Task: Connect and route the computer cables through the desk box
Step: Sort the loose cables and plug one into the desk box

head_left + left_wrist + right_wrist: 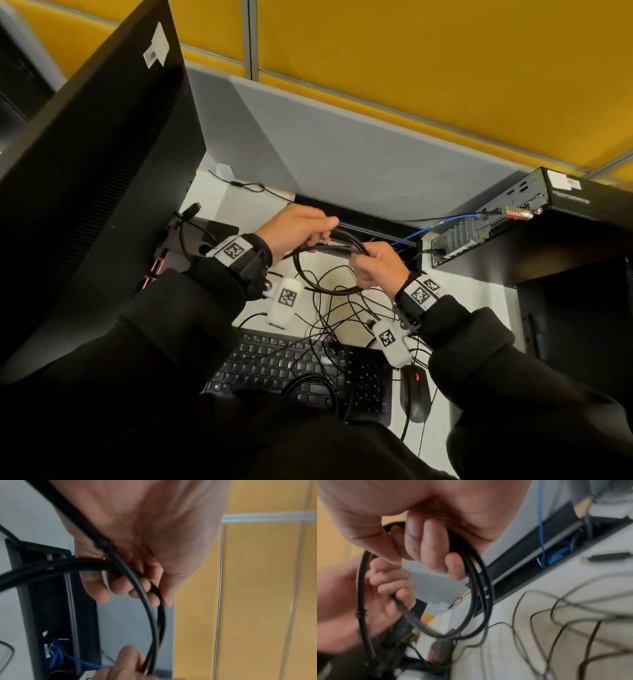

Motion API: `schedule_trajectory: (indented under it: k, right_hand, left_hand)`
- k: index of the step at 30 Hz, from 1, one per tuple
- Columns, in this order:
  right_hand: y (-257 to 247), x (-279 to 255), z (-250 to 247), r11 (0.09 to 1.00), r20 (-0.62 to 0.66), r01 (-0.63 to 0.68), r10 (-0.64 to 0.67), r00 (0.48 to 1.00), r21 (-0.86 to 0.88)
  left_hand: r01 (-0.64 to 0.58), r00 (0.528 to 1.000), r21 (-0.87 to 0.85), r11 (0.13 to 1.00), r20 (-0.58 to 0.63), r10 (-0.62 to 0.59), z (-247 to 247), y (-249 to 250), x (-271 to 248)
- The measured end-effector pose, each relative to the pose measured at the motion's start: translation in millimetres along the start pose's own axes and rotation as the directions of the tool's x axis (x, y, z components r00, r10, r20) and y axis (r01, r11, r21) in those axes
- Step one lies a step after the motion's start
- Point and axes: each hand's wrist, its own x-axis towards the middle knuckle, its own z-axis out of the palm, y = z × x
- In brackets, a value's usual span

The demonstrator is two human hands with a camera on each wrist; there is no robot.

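Step in hand: sorting coiled black cable (pixel 329 270); left hand (pixel 294 229) and right hand (pixel 380 267) both grasp it above desk box (pixel 376 224); next likely: free one end, feed into box.

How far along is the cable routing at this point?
Early to midway. Done: a blue cable runs from the small computer into the open desk box. In hand: left hand and right hand both grip a coiled black cable. Left: thin loose cables lie tangled over the keyboard.
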Motion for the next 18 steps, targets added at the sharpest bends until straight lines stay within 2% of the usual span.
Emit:
schedule_trajectory:
  k: [3, 8, 9, 10, 11, 12, 13, 14, 15, 17, 18]
  right_hand:
    - [2.6, 3.1, -0.8, 0.992, -0.029, 0.010, -0.006, 1.000, 0.123]
    - [-2.5, 11.2, 4.2, 0.993, -0.024, -0.057, 0.060, 0.998, 0.102]
    - [-4.4, 12.5, 4.9, 0.994, -0.031, -0.074, 0.076, 0.997, 0.079]
    - [-4.8, 13.9, 4.9, 0.994, -0.047, -0.093, 0.095, 0.994, 0.057]
    - [-4.6, 15.0, 3.8, 0.993, -0.076, -0.110, 0.113, 0.991, 0.039]
    - [-3.0, 16.8, 1.8, 0.993, -0.114, -0.120, 0.120, 0.986, 0.012]
    - [-2.1, 18.9, 0.6, 0.992, -0.145, -0.117, 0.109, 0.984, -0.051]
    - [-2.0, 21.8, 0.8, 0.982, -0.159, -0.109, 0.084, 0.984, -0.156]
    - [-3.1, 24.8, 3.0, 0.953, -0.152, -0.099, 0.056, 0.987, -0.287]
    - [-6.2, 28.7, 10.5, 0.864, -0.121, -0.067, 0.006, 0.993, -0.499]
    - [-7.4, 29.9, 15.3, 0.821, -0.110, -0.050, -0.016, 0.994, -0.568]
  left_hand:
    - [0.051, 0.991, -0.218, 0.975, -0.111, -0.077, -12.5, -6.0, 0.2]
    - [0.075, 0.953, -0.432, 0.899, -0.234, -0.192, -17.5, -22.2, -14.2]
    - [0.094, 0.944, -0.367, 0.926, -0.262, -0.200, -18.6, -25.8, -16.1]
    - [0.142, 0.941, -0.180, 0.973, -0.282, -0.189, -21.3, -29.3, -16.6]
    - [0.226, 0.945, 0.129, 0.965, -0.268, -0.186, -24.8, -33.6, -17.0]
    - [0.295, 0.951, 0.444, 0.846, -0.219, -0.216, -26.9, -37.2, -18.5]
    - [0.294, 0.955, 0.639, 0.711, -0.177, -0.237, -27.6, -41.5, -21.1]
    - [0.265, 0.963, 0.702, 0.661, -0.150, -0.226, -27.9, -43.8, -21.8]
    - [0.217, 0.976, 0.671, 0.709, -0.154, -0.154, -28.0, -43.9, -21.3]
    - [0.043, 0.972, 0.482, 0.875, -0.221, 0.074, -22.8, -35.3, -19.6]
    - [-0.045, 0.975, 0.409, 0.912, -0.179, 0.129, -17.5, -26.4, -16.6]
